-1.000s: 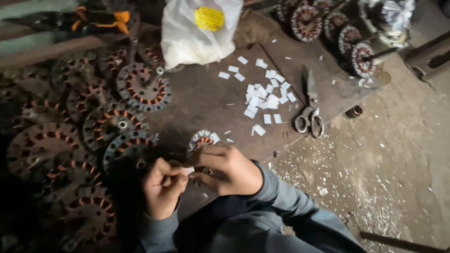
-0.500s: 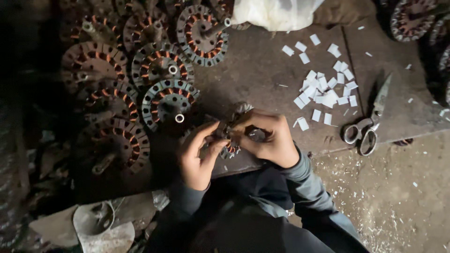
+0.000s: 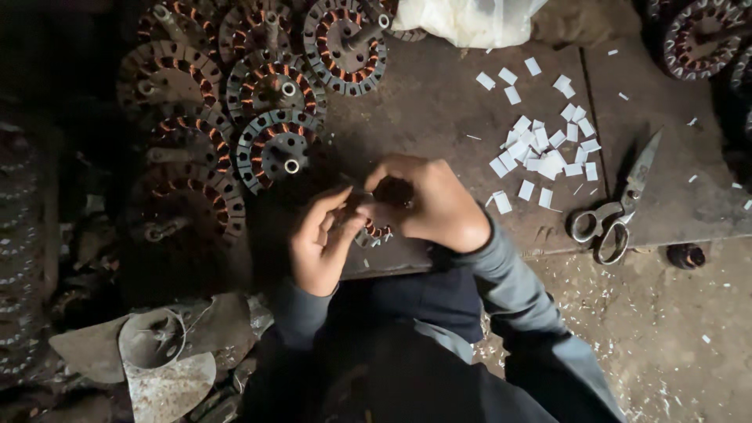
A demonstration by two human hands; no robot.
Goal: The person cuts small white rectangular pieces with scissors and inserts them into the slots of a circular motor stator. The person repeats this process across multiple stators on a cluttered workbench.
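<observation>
Both hands' fingers [image 3: 345, 223] clamped on stator [image 3: 376, 231], mostly hidden beneath.

A worn brown wooden board [image 3: 470, 110] served as the work surface, its front edge running toward four o'clock. Beyond that edge lay a dusty grey concrete floor [image 3: 674, 337], speckled with pale scraps. Light fell mostly from three o'clock, and the nine o'clock side sat in deep shadow. At seven o'clock a bent, rusty piece of sheet metal [image 3: 168, 376] lay among debris.
</observation>
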